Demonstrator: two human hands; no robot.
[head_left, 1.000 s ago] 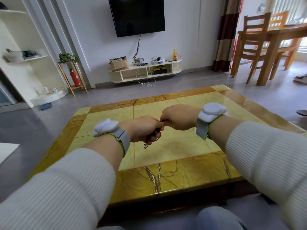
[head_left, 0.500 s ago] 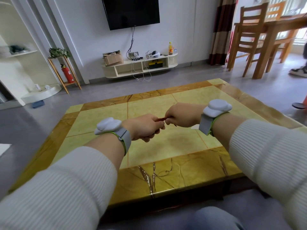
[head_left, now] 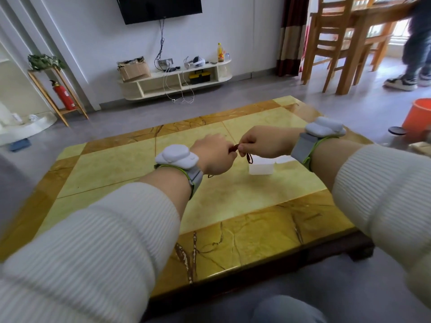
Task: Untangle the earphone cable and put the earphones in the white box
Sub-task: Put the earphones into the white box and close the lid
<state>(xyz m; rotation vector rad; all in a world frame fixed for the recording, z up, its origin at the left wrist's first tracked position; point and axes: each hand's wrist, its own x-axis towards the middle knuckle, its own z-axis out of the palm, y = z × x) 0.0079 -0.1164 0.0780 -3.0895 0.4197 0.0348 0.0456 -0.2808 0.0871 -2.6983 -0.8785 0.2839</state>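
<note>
Both hands: left hand & right hand pinched on thin dark-red earphone cable, above table.
Box: small white rectangular box on yellow marble table, below right hand.

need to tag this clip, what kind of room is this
Most likely a home living room with a dining corner: a wall-mounted TV over a low media shelf, a marble-topped coffee table in front of the person, and a wooden dining table and chairs by the curtain.

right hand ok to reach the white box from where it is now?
Probably yes. The white box sits on the table just below the right hand, nothing between; but that hand is pinching the earphone cable.
</note>
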